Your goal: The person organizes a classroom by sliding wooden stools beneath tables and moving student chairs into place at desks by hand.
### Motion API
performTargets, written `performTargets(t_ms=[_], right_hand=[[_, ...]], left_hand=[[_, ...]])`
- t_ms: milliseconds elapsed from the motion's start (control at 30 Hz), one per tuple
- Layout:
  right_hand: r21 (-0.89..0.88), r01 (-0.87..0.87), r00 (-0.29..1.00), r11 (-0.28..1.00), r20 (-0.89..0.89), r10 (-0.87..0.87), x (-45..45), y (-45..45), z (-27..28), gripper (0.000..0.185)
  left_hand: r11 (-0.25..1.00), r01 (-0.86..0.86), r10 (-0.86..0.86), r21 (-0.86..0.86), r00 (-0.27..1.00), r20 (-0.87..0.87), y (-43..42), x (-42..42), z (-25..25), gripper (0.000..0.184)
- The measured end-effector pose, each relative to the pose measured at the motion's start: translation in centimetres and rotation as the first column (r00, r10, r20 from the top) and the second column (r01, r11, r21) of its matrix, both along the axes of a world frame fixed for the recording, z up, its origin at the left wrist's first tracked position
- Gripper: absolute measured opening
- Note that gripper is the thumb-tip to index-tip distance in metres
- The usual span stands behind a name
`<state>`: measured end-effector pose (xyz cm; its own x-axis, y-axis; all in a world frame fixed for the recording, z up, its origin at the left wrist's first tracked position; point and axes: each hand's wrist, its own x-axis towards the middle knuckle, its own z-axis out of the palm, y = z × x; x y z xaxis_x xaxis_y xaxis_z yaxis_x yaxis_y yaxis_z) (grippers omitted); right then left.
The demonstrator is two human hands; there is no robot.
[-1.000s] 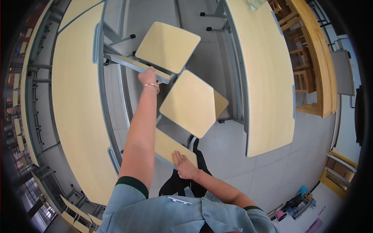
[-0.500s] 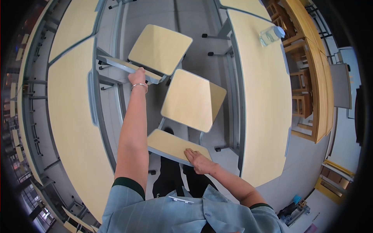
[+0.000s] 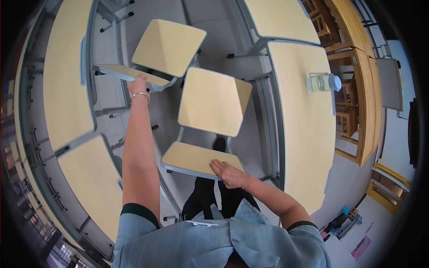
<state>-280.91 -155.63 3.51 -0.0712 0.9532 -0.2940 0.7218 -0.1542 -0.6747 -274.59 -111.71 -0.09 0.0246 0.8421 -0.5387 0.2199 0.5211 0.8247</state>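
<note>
Grips the far chair point(image 3: 170, 47) by its backrest point(image 3: 115, 69) in a curled left hand point(image 3: 138, 85), and lays the right hand point(image 3: 229, 174), fingers together, over the near chair point(image 3: 211, 100), too hidden at the thumb to tell a pinch. Appears midway through the handling, with both chairs between left counter point(image 3: 67, 85) and right counter point(image 3: 304, 156), neither released.

The near chair point(image 3: 210, 100) and far chair point(image 3: 167, 47) are set between the left desk point(image 3: 67, 80) and right desk point(image 3: 304, 147). The far chair is put ahead, more to the left. A bottle point(image 3: 322, 82) is placed on the right desk; stools point(image 3: 346, 123) are seen past it.
</note>
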Motion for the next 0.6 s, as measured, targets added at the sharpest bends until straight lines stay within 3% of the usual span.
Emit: performTargets(t_ms=[267, 400, 500, 600], right_hand=[[0.016, 0.005, 1.000, 1.000, 0.021, -0.005, 9.1, 12.9, -1.3, 0.084], [0.002, 0.074, 0.997, 0.997, 0.003, -0.074, 13.3, 19.7, -0.8, 0.085], [-0.036, 0.117, 0.992, 0.992, -0.048, -0.119, 15.9, 24.8, -0.2, 0.087], [-0.004, 0.214, 0.973, 0.977, -0.093, -0.213, 18.7, 29.4, -1.0, 0.090]], left_hand=[[0.999, 0.046, -0.047, 0.011, 0.997, 0.063, 13.9, 10.6, -0.5, 0.040], [0.993, 0.092, -0.095, -0.074, 0.995, -0.034, 19.5, 15.1, 0.7, 0.040], [0.984, 0.163, -0.169, 0.076, 0.982, 0.082, 24.9, 18.1, -1.5, 0.038], [0.975, 0.223, -0.223, 0.004, 0.975, 0.018, 29.3, 21.6, -1.3, 0.039]])
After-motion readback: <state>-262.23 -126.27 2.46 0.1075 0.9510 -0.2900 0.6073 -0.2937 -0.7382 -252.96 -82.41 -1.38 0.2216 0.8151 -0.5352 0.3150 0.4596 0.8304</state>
